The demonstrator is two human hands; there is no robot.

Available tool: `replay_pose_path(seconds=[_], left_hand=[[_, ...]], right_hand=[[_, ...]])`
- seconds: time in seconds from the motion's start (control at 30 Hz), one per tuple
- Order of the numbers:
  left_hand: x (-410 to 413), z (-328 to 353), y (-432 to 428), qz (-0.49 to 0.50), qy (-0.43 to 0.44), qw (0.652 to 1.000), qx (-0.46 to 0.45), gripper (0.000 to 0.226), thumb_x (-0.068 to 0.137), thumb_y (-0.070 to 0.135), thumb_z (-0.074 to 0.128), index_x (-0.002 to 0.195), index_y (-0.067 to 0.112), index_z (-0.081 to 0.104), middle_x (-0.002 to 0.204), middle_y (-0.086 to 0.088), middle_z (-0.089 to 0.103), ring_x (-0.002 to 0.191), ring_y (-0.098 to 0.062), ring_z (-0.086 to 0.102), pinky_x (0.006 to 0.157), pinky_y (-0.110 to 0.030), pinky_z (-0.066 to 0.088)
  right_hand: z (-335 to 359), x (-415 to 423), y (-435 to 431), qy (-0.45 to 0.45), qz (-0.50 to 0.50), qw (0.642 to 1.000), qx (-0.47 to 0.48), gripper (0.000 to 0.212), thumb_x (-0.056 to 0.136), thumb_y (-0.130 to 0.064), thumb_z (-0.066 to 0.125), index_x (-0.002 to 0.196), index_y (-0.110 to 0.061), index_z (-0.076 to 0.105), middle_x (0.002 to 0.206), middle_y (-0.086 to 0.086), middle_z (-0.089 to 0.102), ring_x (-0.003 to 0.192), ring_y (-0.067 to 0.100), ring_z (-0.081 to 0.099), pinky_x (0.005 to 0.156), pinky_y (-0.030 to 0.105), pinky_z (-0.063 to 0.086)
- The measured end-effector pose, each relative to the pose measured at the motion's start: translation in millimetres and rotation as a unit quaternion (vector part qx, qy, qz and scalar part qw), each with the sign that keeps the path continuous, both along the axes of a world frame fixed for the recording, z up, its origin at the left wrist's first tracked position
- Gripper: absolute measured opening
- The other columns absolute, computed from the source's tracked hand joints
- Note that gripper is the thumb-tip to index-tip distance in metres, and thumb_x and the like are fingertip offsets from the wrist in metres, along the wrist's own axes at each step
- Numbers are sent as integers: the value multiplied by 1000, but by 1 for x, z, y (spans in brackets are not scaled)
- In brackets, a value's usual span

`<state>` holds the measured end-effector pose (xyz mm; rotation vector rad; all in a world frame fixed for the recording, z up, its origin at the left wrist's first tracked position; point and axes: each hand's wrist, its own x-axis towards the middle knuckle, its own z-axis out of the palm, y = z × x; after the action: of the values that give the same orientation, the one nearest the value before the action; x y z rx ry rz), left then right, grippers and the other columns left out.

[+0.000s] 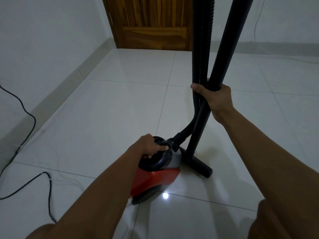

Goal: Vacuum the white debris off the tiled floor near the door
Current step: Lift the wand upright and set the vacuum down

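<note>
Head view: right hand [215, 99] curled round upright black wand [229, 49] and ribbed hose [202, 49], left hand [150, 145] gripping top of red-and-black canister vacuum [155, 180]; wooden door [151, 23] straight ahead across white tiled floor [120, 109], debris not discernible.

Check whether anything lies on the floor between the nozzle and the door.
Nothing visible does. From the nozzle, bare floor runs straight to the door. The cord lies well off to the left, near the wall, out of that path. No white debris shows on it in this view.
</note>
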<state>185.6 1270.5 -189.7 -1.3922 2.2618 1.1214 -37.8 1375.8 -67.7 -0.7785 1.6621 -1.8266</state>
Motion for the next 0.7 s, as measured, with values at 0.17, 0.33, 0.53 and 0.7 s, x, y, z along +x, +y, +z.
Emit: replay_pose_path(seconds=[0.17, 0.33, 0.53, 0.7], left_hand=[[0, 31, 27, -51, -1, 999, -11, 54, 83, 55, 72, 124, 20, 65, 110, -3, 71, 99, -22, 66, 86, -30, 51], [0, 123, 63, -8, 39, 999, 12, 57, 86, 55, 69, 131, 20, 62, 123, -6, 68, 112, -24, 62, 97, -36, 49], [-13, 300, 101, 8, 61, 998, 12, 56, 88, 60, 64, 122, 15, 67, 112, -8, 72, 105, -26, 65, 92, -35, 52], [-11, 434, 105, 7, 67, 998, 17, 61, 88, 62, 61, 132, 19, 61, 125, -6, 67, 116, -27, 61, 97, -32, 46]], right_hand=[[61, 0, 24, 20, 14, 997, 78, 40, 67, -13, 96, 103, -16, 78, 90, -4, 80, 87, 16, 77, 82, 32, 64], [190, -9, 47, 53, 25, 992, 115, 42, 66, -13, 96, 104, -16, 77, 87, -8, 80, 84, 11, 77, 76, 23, 63], [380, -14, 53, 72, 35, 988, 135, 39, 66, -15, 97, 99, -20, 77, 89, -6, 80, 86, 13, 78, 79, 25, 63], [516, -8, 49, 80, 46, 987, 131, 36, 65, -18, 98, 94, -22, 78, 87, -3, 81, 87, 16, 78, 80, 31, 64]])
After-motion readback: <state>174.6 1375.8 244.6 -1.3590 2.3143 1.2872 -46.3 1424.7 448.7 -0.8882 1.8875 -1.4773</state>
